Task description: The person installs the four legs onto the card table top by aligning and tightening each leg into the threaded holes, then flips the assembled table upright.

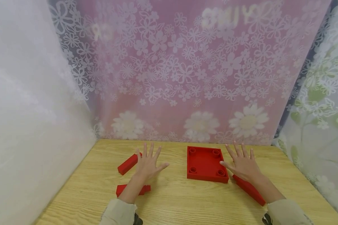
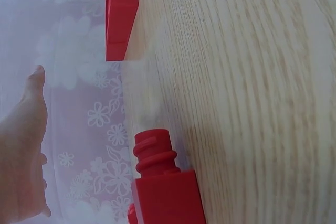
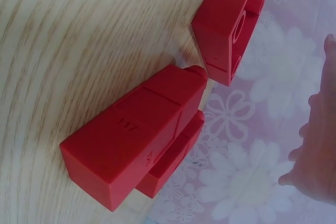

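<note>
My left hand (image 1: 147, 164), fingers spread straight, hovers over the table between two red square-sided legs. One leg (image 1: 128, 164) lies slanted beside its fingers; another leg (image 1: 123, 189) lies partly behind the wrist. A threaded end (image 2: 154, 153) shows in the left wrist view. To the right, a shallow red square tabletop piece (image 1: 204, 162) lies with its hollow side up and a round socket in each corner. My right hand (image 1: 245, 167) is spread just right of it, holding nothing. Below that hand lies a third leg (image 1: 250, 190); the right wrist view shows another leg (image 3: 173, 156) behind it.
The light wood table (image 1: 171, 203) ends at a pink flowered curtain (image 1: 171, 78) at the back. A white sheet (image 1: 36, 109) hangs on the left, and a flowered sheet (image 1: 321, 125) on the right.
</note>
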Motion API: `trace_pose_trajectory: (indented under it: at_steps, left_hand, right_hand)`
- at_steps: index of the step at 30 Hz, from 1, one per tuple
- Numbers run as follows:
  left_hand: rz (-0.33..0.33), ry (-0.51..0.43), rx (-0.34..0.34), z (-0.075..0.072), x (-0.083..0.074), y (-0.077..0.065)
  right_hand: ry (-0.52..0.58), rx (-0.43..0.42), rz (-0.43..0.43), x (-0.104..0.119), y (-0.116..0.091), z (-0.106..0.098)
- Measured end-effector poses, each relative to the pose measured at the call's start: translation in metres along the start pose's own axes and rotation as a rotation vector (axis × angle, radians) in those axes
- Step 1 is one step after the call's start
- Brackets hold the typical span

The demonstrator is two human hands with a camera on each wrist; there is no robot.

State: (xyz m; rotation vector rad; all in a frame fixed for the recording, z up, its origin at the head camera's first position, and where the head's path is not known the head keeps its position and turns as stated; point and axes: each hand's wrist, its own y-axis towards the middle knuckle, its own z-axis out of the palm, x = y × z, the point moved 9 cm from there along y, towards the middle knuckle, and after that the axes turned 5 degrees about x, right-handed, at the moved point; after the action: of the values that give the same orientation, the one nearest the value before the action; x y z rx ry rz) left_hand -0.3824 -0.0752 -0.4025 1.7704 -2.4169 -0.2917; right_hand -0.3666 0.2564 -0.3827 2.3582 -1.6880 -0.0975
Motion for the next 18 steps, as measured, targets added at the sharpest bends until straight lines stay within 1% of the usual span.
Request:
trace_pose_trajectory:
  at_steps: [5, 10, 14, 18]
  left_hand:
    - [0.012, 0.011, 0.028, 0.0, -0.01, 0.002]
    - [0.021, -0.005, 0.065, 0.001, -0.027, 0.006]
    - [0.063, -0.041, 0.043, 0.003, -0.046, 0.009]
    - [0.089, -0.064, 0.038, 0.01, -0.065, 0.011]
  right_hand:
    - [-0.008, -0.006, -0.006, 0.002, -0.001, 0.001]
    - [-0.002, -0.032, -0.009, 0.004, -0.003, 0.006]
    - [0.022, -0.047, -0.003, 0.009, -0.006, 0.012]
    - [0.092, -0.035, 0.012, 0.016, -0.008, 0.02]
